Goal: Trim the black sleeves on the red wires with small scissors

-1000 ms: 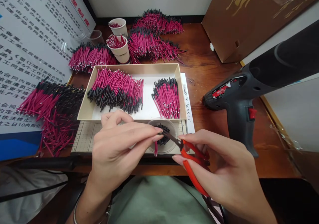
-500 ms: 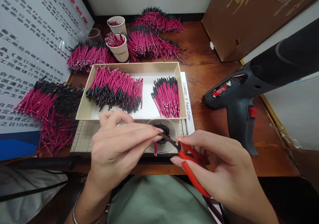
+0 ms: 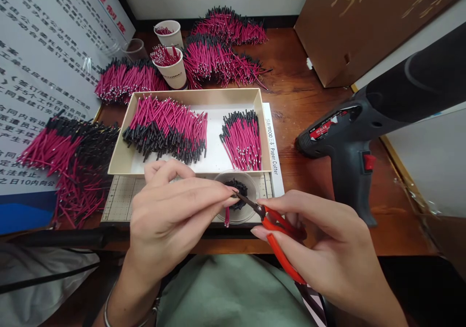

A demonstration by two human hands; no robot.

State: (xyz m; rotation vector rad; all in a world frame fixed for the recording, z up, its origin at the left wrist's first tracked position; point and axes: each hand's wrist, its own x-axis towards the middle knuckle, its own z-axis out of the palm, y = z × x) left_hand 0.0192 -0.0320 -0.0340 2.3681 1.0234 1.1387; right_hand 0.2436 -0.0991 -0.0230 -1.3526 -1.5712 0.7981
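Between its thumb and fingertips my left hand (image 3: 178, 210) pinches a short magenta wire (image 3: 227, 217), whose lower end hangs below the fingers; its upper end is hidden. My right hand (image 3: 320, 239) holds red-handled scissors (image 3: 282, 235). Their dark tips meet my left fingertips at the wire, and whether the blades are parted is too small to tell. Beneath the fingertips stands a clear round cup (image 3: 251, 215) with small black tube pieces (image 3: 238, 188) in it. Just beyond lies a cream box tray (image 3: 214, 105) with two bunches of black-tipped magenta wires (image 3: 242, 140).
A heat gun (image 3: 342, 147) lies at the right, near a brown carton (image 3: 327, 36). Paper cups (image 3: 174, 74) of wires stand behind the tray, with wire piles (image 3: 211, 60) around them. More wires (image 3: 73, 162) lie at the left. A paper cutter (image 3: 273, 157) sits under the tray.
Both hands keep nearly the same pose, with the scissors still at the wire. My right hand has shifted very slightly to the right; the view has moved a little.
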